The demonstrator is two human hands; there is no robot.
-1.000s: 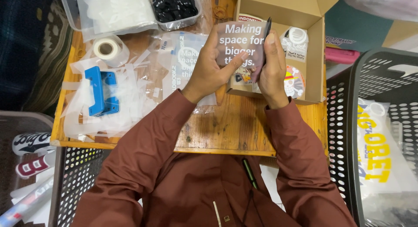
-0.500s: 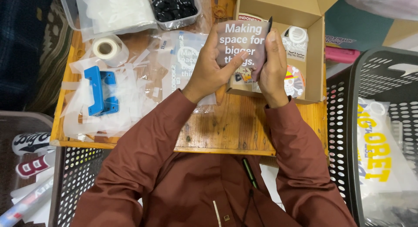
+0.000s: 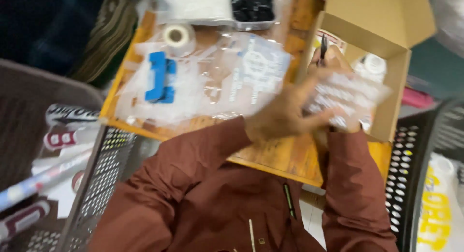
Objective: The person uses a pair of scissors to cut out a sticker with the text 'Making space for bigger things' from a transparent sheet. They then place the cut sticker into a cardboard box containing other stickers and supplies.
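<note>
Head camera, looking down on a person in a rust-brown long-sleeved shirt seated at a small wooden worktop (image 3: pixel 270 157); the picture is smeared by motion.

Both hands meet at the right of the worktop, over the mouth of an open cardboard box (image 3: pixel 394 90). The left hand (image 3: pixel 282 114) lies across a clear plastic packet with white printing (image 3: pixel 345 95), its fingers (image 3: pixel 319 119) stretched out and laid close together along the packet's near edge. The right hand (image 3: pixel 333 63) is mostly hidden behind the packet; it pinches a dark pen (image 3: pixel 323 46) that stands nearly upright above the packet, but how its remaining fingers sit cannot be told through the blur. The packet is held just above the box opening, tilted toward the person.

Judging by its look, the packet is light, thin and floppy, with a slick film surface that would slide in a loose hold; gripping it by an edge or corner between thumb and fingers, or supporting it flat from beneath, seems the safest way to hold it.

Left of the hands, loose clear plastic bags (image 3: pixel 227 82) cover the worktop, with a blue plastic piece (image 3: pixel 159 78) lying on them and a roll of clear tape (image 3: pixel 178 37) beyond. A tray of small black items (image 3: pixel 251 5) sits at the far edge. A white round-topped item (image 3: pixel 374 66) rests inside the box. Dark perforated baskets (image 3: pixel 411 170) flank the person on both sides.
</note>
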